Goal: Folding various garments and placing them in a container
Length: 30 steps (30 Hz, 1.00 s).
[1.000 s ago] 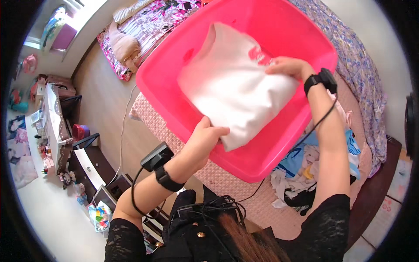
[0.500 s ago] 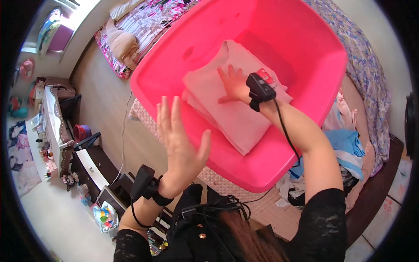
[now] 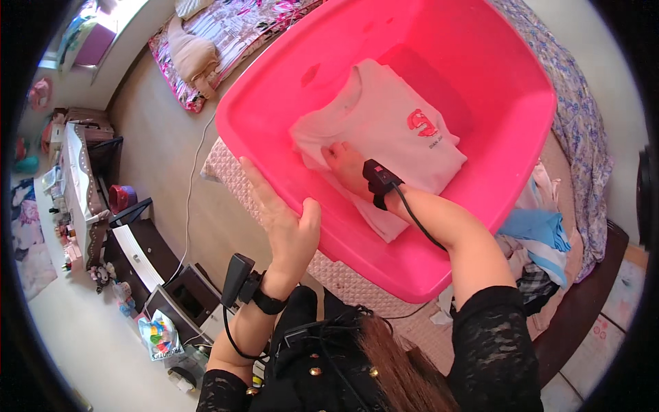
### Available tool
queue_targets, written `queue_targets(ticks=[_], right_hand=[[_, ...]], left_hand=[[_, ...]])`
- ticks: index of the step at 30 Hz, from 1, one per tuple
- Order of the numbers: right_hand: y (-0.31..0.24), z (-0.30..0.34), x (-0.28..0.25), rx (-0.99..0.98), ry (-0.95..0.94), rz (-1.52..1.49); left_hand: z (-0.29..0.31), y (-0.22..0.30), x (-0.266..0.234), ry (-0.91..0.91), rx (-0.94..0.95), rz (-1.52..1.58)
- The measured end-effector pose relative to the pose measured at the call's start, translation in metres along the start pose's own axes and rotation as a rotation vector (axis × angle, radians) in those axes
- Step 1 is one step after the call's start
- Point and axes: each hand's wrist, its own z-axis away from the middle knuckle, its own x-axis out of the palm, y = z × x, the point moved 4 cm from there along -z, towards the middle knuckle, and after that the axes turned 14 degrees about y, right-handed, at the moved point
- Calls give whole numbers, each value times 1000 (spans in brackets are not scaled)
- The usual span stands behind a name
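A big pink plastic tub (image 3: 271, 65) stands in front of me, tilted in view. Inside it lies a folded pale pink T-shirt (image 3: 391, 127) with a red print on its chest, on top of other folded cloth. My right hand (image 3: 349, 167) rests on the shirt's left side, fingers slightly bent against the fabric and not gripping it; its fingertips are partly hidden. At the tub's near left rim, my left hand (image 3: 283, 230) is open, thumb apart from the long straight fingers. Its fingers lie along the outside of the tub wall. Both wrists carry black strapped devices.
The tub stands on a pink quilted cover (image 3: 226, 172). Crumpled clothes (image 3: 539, 233) lie to its right, by a patterned purple cloth (image 3: 576, 117). On the left are a long white cable (image 3: 190, 199), dark drawers (image 3: 141, 257) and a far mattress (image 3: 240, 34).
My right hand has slid left and nearer across the shirt, uncovering the print. My left hand has come down against the tub's rim. The tub appears slightly further right.
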Motion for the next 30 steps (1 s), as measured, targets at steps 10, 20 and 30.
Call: queue_targets(ticks=[10,20,30], right_hand=[[14,66,-13,344,-615,-369],[-10,17,-82,19,-981,-176],[-26,131,-347,800,476,-728]], left_hand=[[-3,-1,0,23,-17,59],[-17,-24,2,11,141,-11],[-160,-83,-8,-413,48,245]])
